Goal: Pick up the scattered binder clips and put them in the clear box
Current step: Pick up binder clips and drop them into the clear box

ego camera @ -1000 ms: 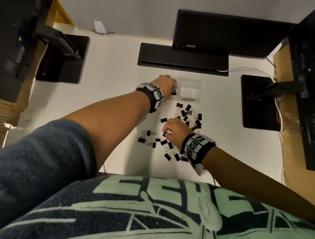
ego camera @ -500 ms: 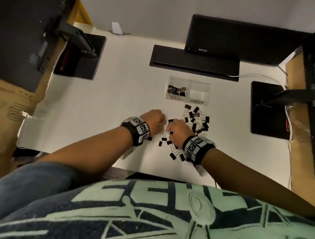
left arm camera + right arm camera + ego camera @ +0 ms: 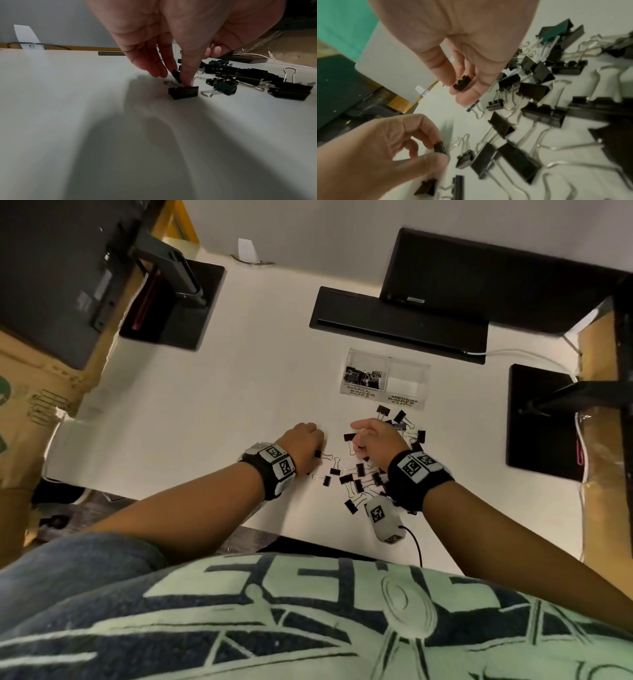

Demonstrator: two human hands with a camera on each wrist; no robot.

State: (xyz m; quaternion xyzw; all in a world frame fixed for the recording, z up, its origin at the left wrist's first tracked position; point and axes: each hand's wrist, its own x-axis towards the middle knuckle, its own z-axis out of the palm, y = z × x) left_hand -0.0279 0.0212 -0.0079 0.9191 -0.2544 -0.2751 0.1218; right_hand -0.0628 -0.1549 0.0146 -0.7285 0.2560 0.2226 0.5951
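Several black binder clips (image 3: 359, 477) lie scattered on the white table (image 3: 212, 412), between and in front of my hands. My left hand (image 3: 303, 440) pinches a small clip (image 3: 176, 77) between thumb and fingers just above the table, and its thumb (image 3: 186, 75) hangs over another clip (image 3: 183, 92). My right hand (image 3: 375, 438) pinches a small clip (image 3: 462, 83), lifted over the pile. Farther back, the clear two-compartment box (image 3: 424, 378) holds several small clips (image 3: 363, 377) in its left compartment.
A black keyboard (image 3: 397, 323) and a monitor lie behind the box. Black stand bases sit at left (image 3: 174, 309) and right (image 3: 537, 419). A white cable (image 3: 524, 354) runs at the back right. Cardboard boxes flank the table.
My left hand came back from the box to the pile and picked up a small clip. My right hand rose from the pile with a clip.
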